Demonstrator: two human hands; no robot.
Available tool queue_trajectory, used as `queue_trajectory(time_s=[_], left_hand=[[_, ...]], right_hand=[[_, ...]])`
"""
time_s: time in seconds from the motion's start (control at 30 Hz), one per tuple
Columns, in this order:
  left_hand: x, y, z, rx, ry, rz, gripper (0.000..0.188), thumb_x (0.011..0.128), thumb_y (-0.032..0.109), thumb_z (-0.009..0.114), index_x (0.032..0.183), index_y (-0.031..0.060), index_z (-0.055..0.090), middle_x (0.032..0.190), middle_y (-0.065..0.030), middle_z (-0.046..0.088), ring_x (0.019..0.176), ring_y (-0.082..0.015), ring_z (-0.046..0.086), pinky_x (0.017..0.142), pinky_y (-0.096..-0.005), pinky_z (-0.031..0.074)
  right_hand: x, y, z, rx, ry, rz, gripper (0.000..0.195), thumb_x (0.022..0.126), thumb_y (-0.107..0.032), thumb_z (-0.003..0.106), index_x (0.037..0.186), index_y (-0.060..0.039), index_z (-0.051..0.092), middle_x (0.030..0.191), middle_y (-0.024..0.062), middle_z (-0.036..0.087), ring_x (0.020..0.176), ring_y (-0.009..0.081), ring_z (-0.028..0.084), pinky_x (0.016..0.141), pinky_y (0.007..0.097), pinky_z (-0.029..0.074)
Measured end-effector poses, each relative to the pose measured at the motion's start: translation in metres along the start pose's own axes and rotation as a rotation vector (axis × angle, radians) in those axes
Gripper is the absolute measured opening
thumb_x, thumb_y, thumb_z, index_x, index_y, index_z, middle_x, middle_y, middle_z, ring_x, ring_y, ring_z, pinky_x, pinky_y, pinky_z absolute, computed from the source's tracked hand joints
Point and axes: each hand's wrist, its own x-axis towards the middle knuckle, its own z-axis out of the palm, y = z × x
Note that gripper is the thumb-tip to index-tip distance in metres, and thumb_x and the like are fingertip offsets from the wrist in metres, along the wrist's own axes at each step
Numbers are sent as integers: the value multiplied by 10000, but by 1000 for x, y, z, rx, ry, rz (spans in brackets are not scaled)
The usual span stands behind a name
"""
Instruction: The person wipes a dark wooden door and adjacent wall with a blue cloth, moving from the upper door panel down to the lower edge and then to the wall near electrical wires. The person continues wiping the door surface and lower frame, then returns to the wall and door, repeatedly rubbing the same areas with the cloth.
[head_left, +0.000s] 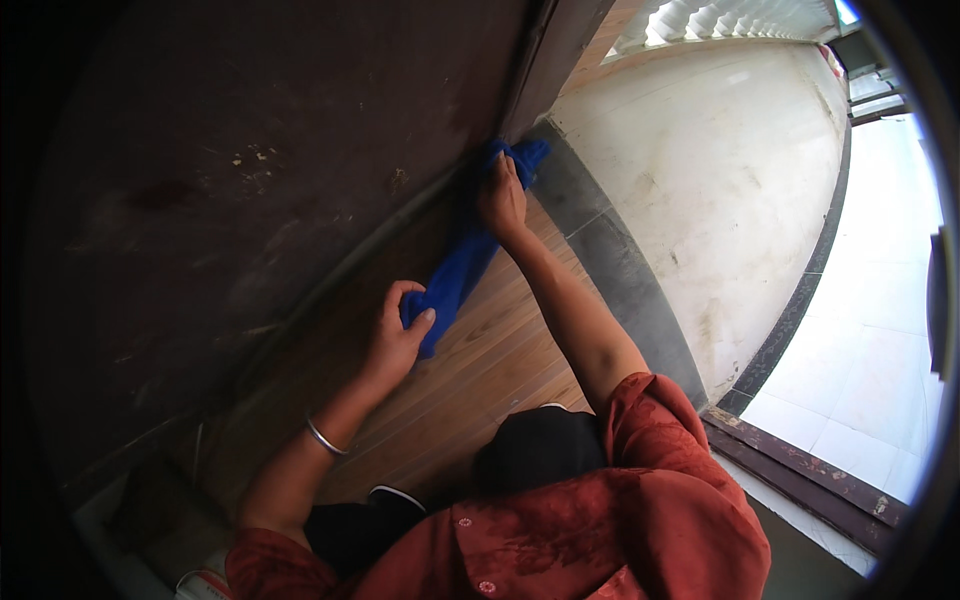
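A blue cloth stretches between my two hands, above the wood-grain floor. Its near end is gripped between the thumb and fingers of my left hand. Further off, my right hand holds the bunched far end at the lower corner of a dark brown door panel. Part of the cloth beyond my right hand lies over the dark grey threshold strip. Scuffs and pale chipped spots mark the door panel.
Right of the threshold lies a stained pale floor slab. White balusters stand at the top. A worn brown frame rail runs along the lower right. My black-clad knee is close below my right arm.
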Motion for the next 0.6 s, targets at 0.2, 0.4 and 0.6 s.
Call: queue_trajectory(time_s=[0.2,0.4,0.6], left_hand=[[1,-9,-6,-50,28,29,249,911,139,656,1125,97,536,952,-4,511,883,-118,481,838,-263,419],[-8,3,-9,-9,-17,-34,246,904,117,643,1121,74,535,977,-45,549,900,-146,518,848,-291,436],[-21,-4,-15,-41,1,-22,239,920,129,636,1129,82,531,972,-31,537,891,-125,511,829,-282,439]], right_hand=[[-35,-13,21,120,-131,-176,557,726,-1,574,1279,34,517,1172,240,600,1027,421,606,867,451,510],[-64,-43,29,348,-235,-184,450,712,0,602,1161,-35,598,1100,234,621,1021,421,603,873,455,507],[-2,-5,-4,20,-13,-72,400,831,-37,532,1228,12,518,1137,231,565,1000,445,576,815,485,487]])
